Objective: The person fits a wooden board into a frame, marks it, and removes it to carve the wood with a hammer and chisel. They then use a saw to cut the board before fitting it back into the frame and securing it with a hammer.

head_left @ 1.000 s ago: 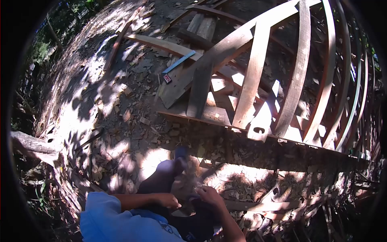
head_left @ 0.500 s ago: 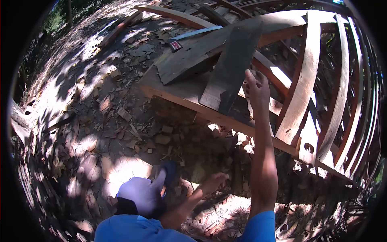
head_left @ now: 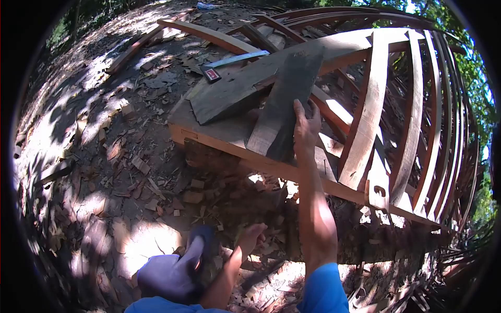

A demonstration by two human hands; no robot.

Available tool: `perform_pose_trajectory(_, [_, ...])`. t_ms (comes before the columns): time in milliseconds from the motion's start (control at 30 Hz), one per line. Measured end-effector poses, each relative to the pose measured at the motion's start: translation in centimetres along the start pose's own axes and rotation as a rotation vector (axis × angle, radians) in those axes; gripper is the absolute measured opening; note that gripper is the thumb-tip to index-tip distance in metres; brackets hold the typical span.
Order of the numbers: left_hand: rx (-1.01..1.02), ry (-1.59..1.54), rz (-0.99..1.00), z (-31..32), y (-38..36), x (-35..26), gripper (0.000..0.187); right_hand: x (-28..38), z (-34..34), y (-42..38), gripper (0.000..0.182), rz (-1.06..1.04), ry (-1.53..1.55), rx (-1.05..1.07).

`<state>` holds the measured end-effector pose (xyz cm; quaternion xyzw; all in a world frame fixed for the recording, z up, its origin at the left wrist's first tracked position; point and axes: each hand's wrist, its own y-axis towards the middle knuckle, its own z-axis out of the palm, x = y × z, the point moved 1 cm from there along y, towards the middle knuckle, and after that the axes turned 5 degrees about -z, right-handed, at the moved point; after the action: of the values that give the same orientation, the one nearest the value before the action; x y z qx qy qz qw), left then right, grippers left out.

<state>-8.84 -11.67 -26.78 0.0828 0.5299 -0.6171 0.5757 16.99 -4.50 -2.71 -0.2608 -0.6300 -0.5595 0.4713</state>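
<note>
A dark flat board (head_left: pixel 287 99) lies slantwise across a thick timber (head_left: pixel 261 151), its lighter end toward me. My right hand (head_left: pixel 307 125) is at the board's right edge, with the thumb against its face and the fingers curled along the edge. My left hand (head_left: pixel 252 236) hangs low over the ground, right of my knee, its fingers curled and nothing visible in them. A broad grey plank (head_left: pixel 229 99) rests left of the dark board. Behind it sits a small box with a red label (head_left: pixel 211 74).
Curved wooden ribs (head_left: pixel 370 104) fan out on the right. A handsaw handle (head_left: pixel 377 194) shows at the timber's edge. A pale blue strip (head_left: pixel 237 58) lies behind the grey plank. Wood chips and offcuts (head_left: pixel 193 197) litter the ground.
The view has shifted, so the woodwork appears farther left. My right hand has come from beside the dark board onto its edge. My left hand is more upright, with its fingers more curled.
</note>
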Motion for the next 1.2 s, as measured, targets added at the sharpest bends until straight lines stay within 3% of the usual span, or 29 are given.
perform_pose_trajectory(267, [0.021, -0.077, 0.095, 1.7, -1.0, -2.3, 0.038, 5.1, -8.1, -6.0, 0.067, 0.036, 0.449, 0.04])
perform_pose_trajectory(367, [0.114, -0.121, 0.148, 2.9, -1.9, -3.7, 0.042, 8.4, -14.0, -10.8, 0.057, 0.095, 0.561, 0.099])
perform_pose_trajectory(500, [0.274, -0.076, 0.202, 8.2, -5.2, -5.4, 0.051, 9.0, -25.2, -18.4, 0.051, 0.45, 0.775, 0.166])
perform_pose_trajectory(533, [0.351, -0.07, 0.204, 10.1, -6.1, -5.5, 0.052, 11.3, -25.8, -20.4, 0.054, 0.43, 0.713, 0.18])
perform_pose_trajectory(633, [0.524, 0.013, 0.198, 16.0, -7.8, -4.1, 0.063, 12.1, -30.7, -28.1, 0.054, 0.584, 0.813, -0.05])
perform_pose_trajectory(667, [0.593, 0.033, 0.182, 17.9, -7.7, -3.0, 0.069, 13.5, -31.3, -30.6, 0.046, 0.546, 0.458, -0.039])
perform_pose_trajectory(767, [0.755, 0.025, -0.021, 23.2, -7.2, 1.1, 0.085, 13.5, -33.7, -37.7, 0.046, 0.548, 0.729, -0.071])
perform_pose_trajectory(833, [0.897, 0.011, -0.225, 24.6, -6.7, 4.3, 0.081, 14.0, -34.2, -41.6, 0.047, 0.556, 0.691, -0.114])
perform_pose_trajectory(933, [0.692, -0.011, -0.248, 25.5, -9.3, 7.6, 0.075, 11.2, -35.6, -46.4, 0.051, 0.567, 0.673, -0.074])
perform_pose_trajectory(1000, [0.641, 0.164, -0.261, 22.5, -7.0, 11.9, 0.073, 9.7, -35.5, -49.1, 0.054, 0.632, 0.593, -0.121])
perform_pose_trajectory(1033, [0.626, 0.261, -0.278, 20.6, -6.2, 13.6, 0.072, 9.6, -35.2, -50.8, 0.061, 0.776, 0.56, -0.21])
perform_pose_trajectory(1100, [0.49, 0.286, -0.221, 16.7, -5.8, 15.7, 0.073, 2.3, -37.7, -58.2, 0.068, 1.069, 0.901, -0.61])
perform_pose_trajectory(1200, [0.202, 0.452, -0.218, 10.1, -2.5, 19.9, 0.073, 0.5, -37.8, -64.5, 0.064, 1.022, 0.871, -0.396])
